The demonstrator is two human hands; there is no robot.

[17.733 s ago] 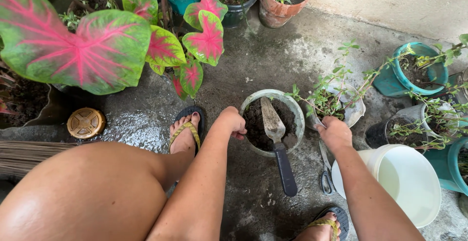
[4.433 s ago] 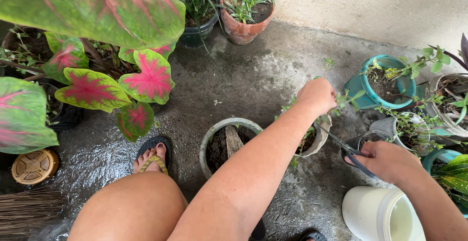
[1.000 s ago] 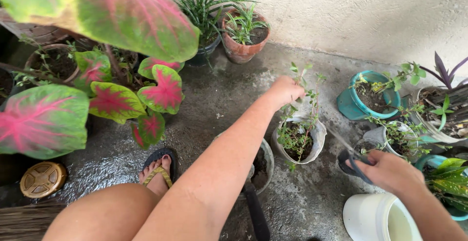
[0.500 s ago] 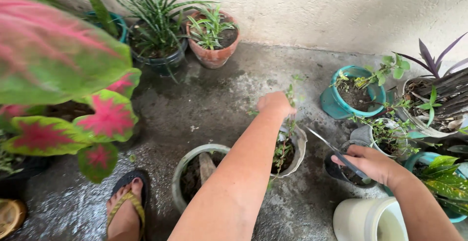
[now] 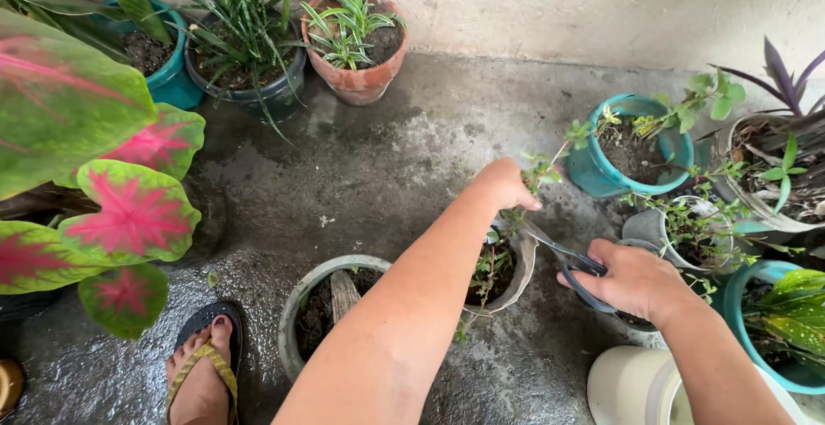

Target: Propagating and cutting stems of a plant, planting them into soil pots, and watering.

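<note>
since half a second ago, shifted slightly: right hand (image 5: 632, 281) now closer to the small grey plastic pot (image 5: 513, 277), blades of the dark-handled scissors (image 5: 563, 254) brought in against the thin green stem (image 5: 550, 167) just under the left hand (image 5: 507, 186).

left fingers pinched shut on that stem, holding it up and tilted right above the grey pot. right fingers curled through the scissor loops; blades look nearly closed near the stem base, though whether quite together cannot be told.

underfoot, wet grey concrete floor (image 5: 378, 176), dark and glistening at lower left, meeting a rough cream plaster wall (image 5: 601, 4) along the top.

counted: one terracotta pot (image 5: 357, 73) with striped grass, one dark round pot (image 5: 258, 90) beside it, two teal pots up top, at far left (image 5: 176, 85) and right of centre (image 5: 601, 171), one larger grey pot of soil (image 5: 296, 322) holding a trowel, one white bucket (image 5: 632, 386), one sandalled foot (image 5: 202, 373).

pink-and-green caladium leaves (image 5: 129, 219) crowding the left edge, pots packed tight along the right edge. open floor in the middle, between terracotta pot and grey pots.
</note>
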